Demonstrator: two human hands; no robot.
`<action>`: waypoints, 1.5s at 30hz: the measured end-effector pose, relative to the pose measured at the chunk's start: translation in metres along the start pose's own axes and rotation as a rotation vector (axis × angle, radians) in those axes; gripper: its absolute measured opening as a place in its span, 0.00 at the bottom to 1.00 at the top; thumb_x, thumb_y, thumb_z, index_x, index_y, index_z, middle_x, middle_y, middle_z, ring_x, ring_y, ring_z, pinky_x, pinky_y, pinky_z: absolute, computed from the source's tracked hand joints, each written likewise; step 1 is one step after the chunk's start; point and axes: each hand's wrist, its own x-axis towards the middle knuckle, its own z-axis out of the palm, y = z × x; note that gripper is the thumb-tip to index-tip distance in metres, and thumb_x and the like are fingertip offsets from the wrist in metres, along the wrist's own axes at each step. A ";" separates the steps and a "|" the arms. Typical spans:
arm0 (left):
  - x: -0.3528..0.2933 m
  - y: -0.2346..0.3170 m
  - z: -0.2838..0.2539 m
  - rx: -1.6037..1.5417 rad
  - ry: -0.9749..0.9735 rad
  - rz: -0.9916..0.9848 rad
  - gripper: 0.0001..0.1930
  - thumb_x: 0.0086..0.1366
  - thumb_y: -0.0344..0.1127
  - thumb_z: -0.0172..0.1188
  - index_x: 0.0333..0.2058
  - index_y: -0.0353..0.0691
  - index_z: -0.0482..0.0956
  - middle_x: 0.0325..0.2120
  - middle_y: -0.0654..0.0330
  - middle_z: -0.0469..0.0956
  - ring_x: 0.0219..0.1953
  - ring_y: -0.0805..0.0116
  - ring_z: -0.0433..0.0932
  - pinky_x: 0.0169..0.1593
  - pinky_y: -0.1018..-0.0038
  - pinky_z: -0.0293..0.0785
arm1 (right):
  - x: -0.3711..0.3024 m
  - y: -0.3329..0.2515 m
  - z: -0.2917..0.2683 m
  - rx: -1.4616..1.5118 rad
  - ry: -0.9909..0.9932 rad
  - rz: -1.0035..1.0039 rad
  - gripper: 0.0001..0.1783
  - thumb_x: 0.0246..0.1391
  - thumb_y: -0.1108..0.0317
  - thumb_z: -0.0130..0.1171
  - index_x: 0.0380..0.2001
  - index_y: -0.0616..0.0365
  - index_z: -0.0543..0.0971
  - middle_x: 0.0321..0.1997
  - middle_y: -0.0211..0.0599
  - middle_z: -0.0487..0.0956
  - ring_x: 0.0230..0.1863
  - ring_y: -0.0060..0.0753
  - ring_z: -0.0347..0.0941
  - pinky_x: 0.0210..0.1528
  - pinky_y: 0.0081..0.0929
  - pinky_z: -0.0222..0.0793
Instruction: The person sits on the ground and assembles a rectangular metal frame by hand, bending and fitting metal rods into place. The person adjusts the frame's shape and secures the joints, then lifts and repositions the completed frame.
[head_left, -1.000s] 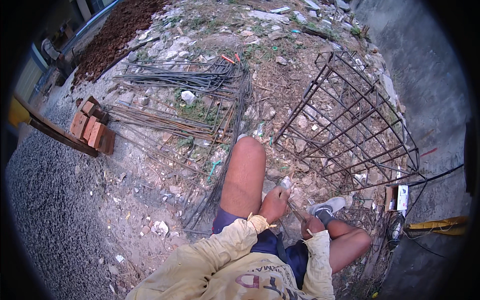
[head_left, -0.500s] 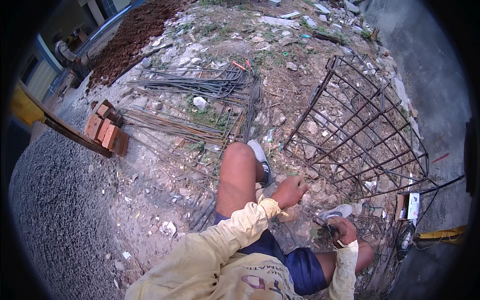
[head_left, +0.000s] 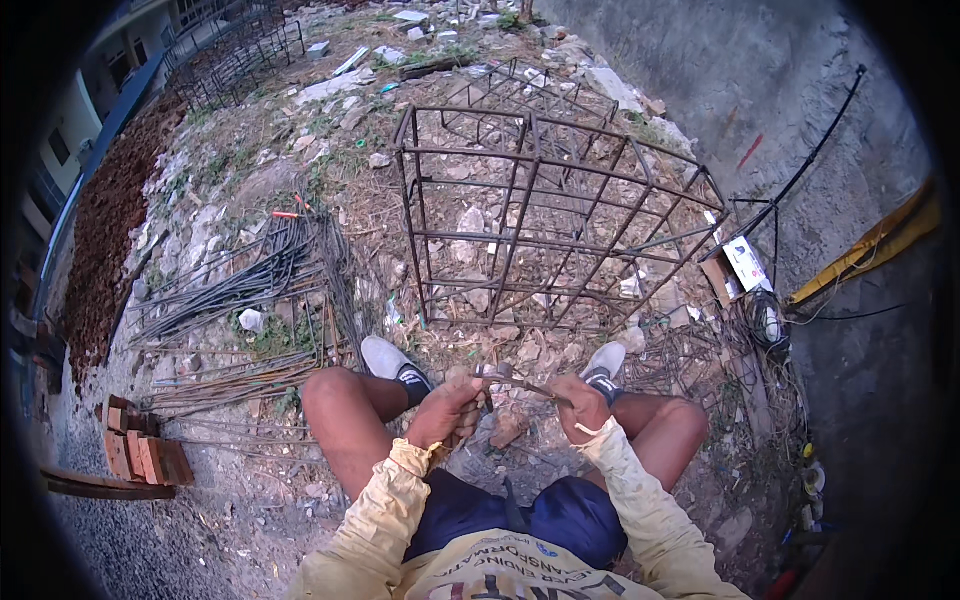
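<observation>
My right hand (head_left: 580, 407) is closed around one end of a slim, dark metal hand tool (head_left: 527, 383). Its length slants across the gap between my hands, and a rounded lump at its far end lies beside my left fingers. The tool's exact kind is unclear. My left hand (head_left: 447, 410) is curled shut at that lumpy end; whatever its fingers grip is hidden. Both hands are between my bent knees, above rubble-strewn ground. Beyond my feet stands a cage of tied rusty steel bars (head_left: 535, 160), apart from both hands.
Bent steel bars (head_left: 250, 270) lie in bundles at the left, with stacked red bricks (head_left: 145, 450) nearer. A grey wall (head_left: 690, 70) rises at the right. Beside it are an open white box (head_left: 743, 263), coiled cables (head_left: 768, 320) and a yellow sheet (head_left: 870, 245).
My view has swung right. My hands, previously apart, have come close together, with the tool in my right hand now reaching my left. My left hand has moved nearer my body.
</observation>
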 end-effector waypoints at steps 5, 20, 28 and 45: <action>0.028 -0.038 -0.048 0.152 0.175 0.090 0.13 0.68 0.44 0.53 0.29 0.43 0.71 0.13 0.74 0.59 0.12 0.82 0.54 0.16 0.82 0.49 | 0.002 -0.022 0.004 0.143 0.041 -0.052 0.14 0.50 0.83 0.46 0.37 0.62 0.79 0.39 0.43 0.78 0.34 0.37 0.76 0.35 0.28 0.71; 0.011 -0.011 0.000 -0.406 0.209 0.261 0.08 0.69 0.38 0.49 0.42 0.42 0.70 0.20 0.68 0.67 0.23 0.74 0.67 0.31 0.74 0.66 | 0.053 -0.059 -0.039 0.604 0.568 -0.083 0.36 0.62 0.53 0.51 0.66 0.58 0.54 0.52 0.48 0.73 0.46 0.34 0.74 0.51 0.34 0.68; 0.004 0.014 0.023 -0.744 -0.159 0.460 0.08 0.67 0.30 0.50 0.44 0.41 0.68 0.26 0.65 0.72 0.28 0.73 0.72 0.41 0.68 0.73 | 0.086 -0.093 -0.001 0.326 -0.163 0.417 0.23 0.53 0.52 0.63 0.40 0.60 0.73 0.24 0.27 0.71 0.27 0.17 0.65 0.28 0.23 0.62; -0.006 0.008 -0.322 -0.568 0.937 0.516 0.21 0.67 0.46 0.53 0.50 0.37 0.70 0.39 0.61 0.75 0.30 0.72 0.76 0.32 0.77 0.76 | 0.051 0.057 0.087 0.298 -0.031 0.687 0.07 0.54 0.65 0.60 0.31 0.54 0.73 0.19 0.19 0.66 0.16 0.12 0.58 0.17 0.15 0.52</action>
